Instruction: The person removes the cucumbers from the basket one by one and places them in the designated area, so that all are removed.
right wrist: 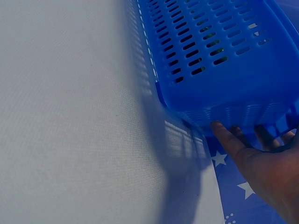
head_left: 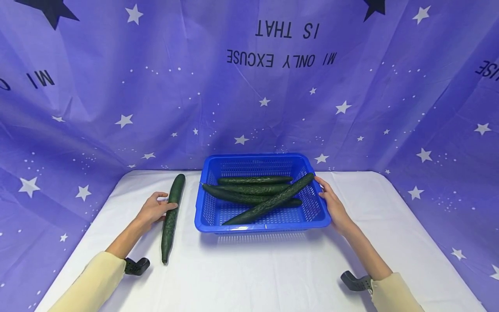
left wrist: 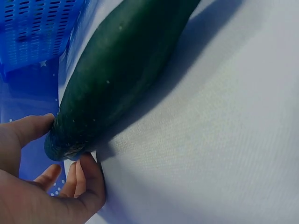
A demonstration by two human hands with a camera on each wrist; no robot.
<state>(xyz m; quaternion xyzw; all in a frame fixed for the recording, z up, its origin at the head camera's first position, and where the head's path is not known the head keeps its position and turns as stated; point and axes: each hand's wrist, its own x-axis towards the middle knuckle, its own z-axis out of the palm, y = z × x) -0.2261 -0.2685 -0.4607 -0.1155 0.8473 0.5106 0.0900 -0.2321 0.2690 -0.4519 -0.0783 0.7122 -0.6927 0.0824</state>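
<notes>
A dark green cucumber (head_left: 168,236) lies lengthwise on the white cloth at the left. My left hand (head_left: 153,211) pinches it above its middle, the thumb (left wrist: 35,128) on one side and the fingers (left wrist: 96,179) on the other. Right of it stands a blue plastic basket (head_left: 241,228) with slotted walls. Several cucumbers (head_left: 255,180) lie crosswise inside, and another cucumber (head_left: 273,202) slants over them towards the right rim. My right hand (head_left: 335,208) touches the basket's right end with extended fingers (right wrist: 226,137); the basket partly hides the other fingertips.
A white cloth (head_left: 249,277) covers the table. Purple star-printed fabric (head_left: 218,99) hangs behind and at both sides, close to the basket's back. Each wrist wears a black device, one at the left (head_left: 136,266) and one at the right (head_left: 355,281).
</notes>
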